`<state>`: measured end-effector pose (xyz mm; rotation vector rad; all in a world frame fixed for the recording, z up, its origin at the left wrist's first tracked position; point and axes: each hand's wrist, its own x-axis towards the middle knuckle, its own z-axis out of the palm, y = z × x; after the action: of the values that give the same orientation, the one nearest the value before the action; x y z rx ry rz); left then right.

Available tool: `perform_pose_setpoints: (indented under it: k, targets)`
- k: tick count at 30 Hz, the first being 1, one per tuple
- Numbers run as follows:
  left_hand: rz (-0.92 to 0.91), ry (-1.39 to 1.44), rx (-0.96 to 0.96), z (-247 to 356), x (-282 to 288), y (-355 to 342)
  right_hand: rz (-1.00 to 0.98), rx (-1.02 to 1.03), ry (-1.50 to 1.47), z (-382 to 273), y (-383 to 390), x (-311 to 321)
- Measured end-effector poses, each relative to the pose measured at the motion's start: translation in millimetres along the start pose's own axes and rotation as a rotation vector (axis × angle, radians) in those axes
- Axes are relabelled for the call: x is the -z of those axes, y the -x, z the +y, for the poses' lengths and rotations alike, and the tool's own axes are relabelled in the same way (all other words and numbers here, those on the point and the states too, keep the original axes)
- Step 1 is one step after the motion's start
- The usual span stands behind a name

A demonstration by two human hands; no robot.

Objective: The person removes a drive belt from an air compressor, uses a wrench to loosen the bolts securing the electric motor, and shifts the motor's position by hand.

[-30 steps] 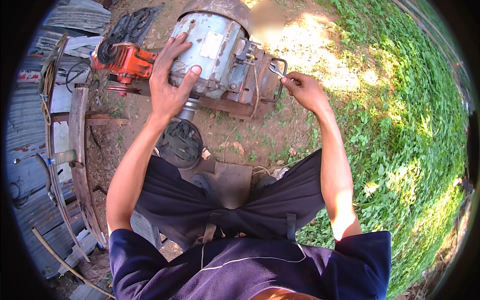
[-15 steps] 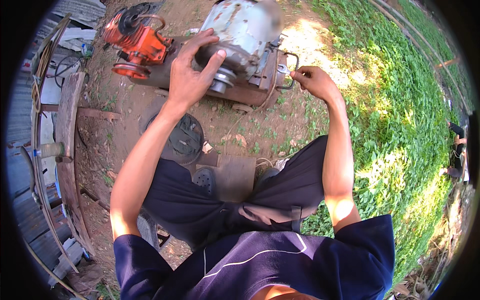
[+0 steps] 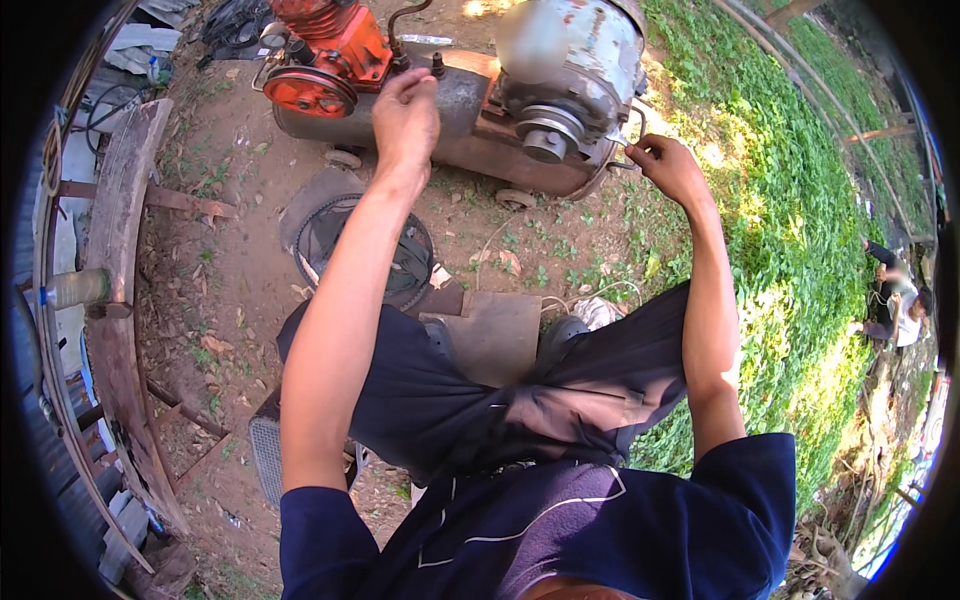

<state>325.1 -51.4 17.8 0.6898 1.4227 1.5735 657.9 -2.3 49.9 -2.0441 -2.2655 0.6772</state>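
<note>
My left hand (image 3: 405, 125) is over the rusty tank (image 3: 440, 110) of an air compressor, loosely bent, with nothing visible in it. Its fingertips are near a dark fitting on top of the tank; I cannot tell whether they touch. To its left sits the orange pump head with a grooved pulley (image 3: 310, 92). The grey electric motor (image 3: 590, 60), with its metal pulley (image 3: 550, 132), stands on the right end of the tank. Beside the bent handle (image 3: 640, 125) there, my right hand (image 3: 670, 168) pinches a small silver wrench (image 3: 620, 138), mostly hidden by the fingers.
A round black-rimmed container (image 3: 330, 240) holding dark cloth lies before my feet, near a flat board (image 3: 495, 335). On the left stands a wooden plank bench (image 3: 120, 210) with a plastic bottle (image 3: 80, 289). Green plants grow at right, where another person (image 3: 905, 310) sits far off.
My left hand has left the motor and moved left, over the tank near the pump. The right hand keeps its grip at the tank's end. The view has shifted, showing more of the compressor.
</note>
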Motion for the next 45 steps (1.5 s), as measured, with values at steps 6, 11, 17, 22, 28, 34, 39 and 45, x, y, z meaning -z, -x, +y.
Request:
perform_pose_setpoints:
  k: [6, 11, 17, 22, 28, 34, 39, 45]
  targets:
    - [-0.196, -0.527, -0.14, -54.2, -7.7, -32.0, -0.083, -0.044, 0.095, -33.1, 27.5, 15.8]
    - [-0.257, -0.708, -0.256, -55.6, -45.9, -27.0, -0.063, 0.011, 0.242, -37.7, 44.9, 25.2]
    - [-0.244, -0.744, -0.354, -59.0, -52.5, -23.3, -0.017, -0.071, 0.216, -25.3, 36.4, 22.2]
    - [-0.353, -0.694, -0.451, -68.4, -31.0, -40.1, 0.011, 0.019, 0.184, -22.0, 15.6, 7.5]
    - [-0.335, -0.632, -0.627, -85.4, -25.0, -54.2, 0.045, -0.018, 0.116, -20.6, -21.9, -18.3]
    - [-0.441, -0.668, -0.557, -80.4, -30.3, -57.0, 0.081, 0.066, 0.041, 25.5, -61.8, -32.2]
    - [-0.434, -0.658, -0.493, -77.6, -34.4, -58.7, 0.059, 0.02, 0.017, 32.3, -62.8, -34.4]
    - [-0.419, -0.664, -0.496, -75.3, -35.9, -66.5, 0.069, 0.042, -0.041, 9.3, -56.0, -28.8]
